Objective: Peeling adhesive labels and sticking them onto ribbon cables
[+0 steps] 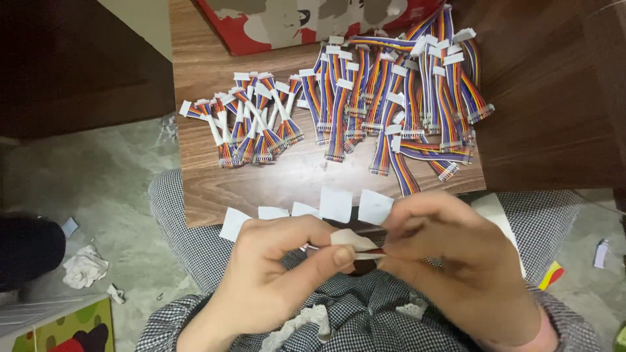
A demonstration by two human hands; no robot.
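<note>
Both hands are closed on one workpiece, held over the lap just off the near edge of the tabletop (215,195). The left hand (277,270) pinches a white label (349,238) between thumb and forefinger. The right hand (456,254) is clamped on the other end of the label and on the cable (313,248) beneath it. Only a short length of the cable shows between the hands; the rest is hidden.

Handling, as judged from the view:
- The cable is a short ribbon of thin coloured wires. It looks light and limp, and should bend freely along its length.
- The plastic end connectors are the stiff parts. They offer the firmest hold.
- The label is thin paper, easily creased or torn. Hold it by its edges with the fingertips.

Surroundings:
- Five spare labels (336,203) hang in a row off the near edge of the tabletop.
- A small cable pile (251,124) lies toward the left edge, each cable carrying a white tag.
- A large cable pile (404,91) covers the middle and far part of the tabletop, well apart from the hands.
- A red box (261,26) sits at the far edge.
- Crumpled paper (83,267) lies on the floor (117,189) to the left.
</note>
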